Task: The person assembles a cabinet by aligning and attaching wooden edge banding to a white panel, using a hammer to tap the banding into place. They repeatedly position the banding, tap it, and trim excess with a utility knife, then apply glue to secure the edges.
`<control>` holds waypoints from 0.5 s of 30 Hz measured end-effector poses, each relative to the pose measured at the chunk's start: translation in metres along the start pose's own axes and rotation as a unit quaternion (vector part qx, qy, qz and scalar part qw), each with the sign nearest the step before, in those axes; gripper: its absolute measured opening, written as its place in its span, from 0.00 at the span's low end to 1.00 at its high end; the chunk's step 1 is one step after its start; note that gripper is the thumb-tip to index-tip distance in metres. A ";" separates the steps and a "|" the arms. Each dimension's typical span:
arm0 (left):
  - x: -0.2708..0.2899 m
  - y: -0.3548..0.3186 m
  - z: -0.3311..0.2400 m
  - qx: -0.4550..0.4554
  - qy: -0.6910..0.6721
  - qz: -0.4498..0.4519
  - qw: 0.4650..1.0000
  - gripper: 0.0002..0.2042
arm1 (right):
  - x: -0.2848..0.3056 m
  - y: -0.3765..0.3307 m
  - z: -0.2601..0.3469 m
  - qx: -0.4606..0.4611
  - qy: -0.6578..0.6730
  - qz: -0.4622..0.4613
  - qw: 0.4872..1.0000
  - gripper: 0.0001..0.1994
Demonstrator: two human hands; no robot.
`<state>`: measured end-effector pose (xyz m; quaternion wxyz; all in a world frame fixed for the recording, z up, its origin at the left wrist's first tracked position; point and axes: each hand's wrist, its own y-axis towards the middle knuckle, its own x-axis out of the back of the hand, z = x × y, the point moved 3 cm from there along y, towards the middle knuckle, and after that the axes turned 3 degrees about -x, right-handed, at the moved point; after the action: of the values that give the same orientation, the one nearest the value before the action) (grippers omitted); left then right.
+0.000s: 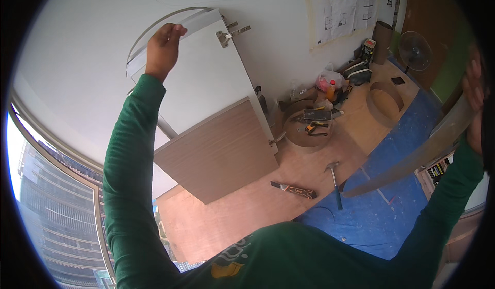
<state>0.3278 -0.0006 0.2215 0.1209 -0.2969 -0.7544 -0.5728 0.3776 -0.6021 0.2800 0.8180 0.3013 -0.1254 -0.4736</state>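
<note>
A cabinet door leans against the wall; right of it on the floor lie a chisel and hammer, with what seems a tool-filled ring behind them.

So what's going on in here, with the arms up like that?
A person in green sleeves has both arms raised. The left hand grips the top edge of a white cabinet panel with hinges, leaning by the wall over a wood-grain panel. The right hand holds one end of a long, thin curved strip. On the floor below lie a hammer and a chisel.
</note>
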 end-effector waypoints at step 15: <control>-0.135 -0.226 -0.217 0.308 -0.725 0.226 0.572 0.11 | -0.160 -0.094 -0.244 -0.283 0.599 0.285 0.692 0.38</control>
<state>0.2687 -0.2835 0.0403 -0.2571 -0.7188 -0.6289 0.1473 0.3482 -0.4091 0.0434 0.8619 0.2253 0.4515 0.0504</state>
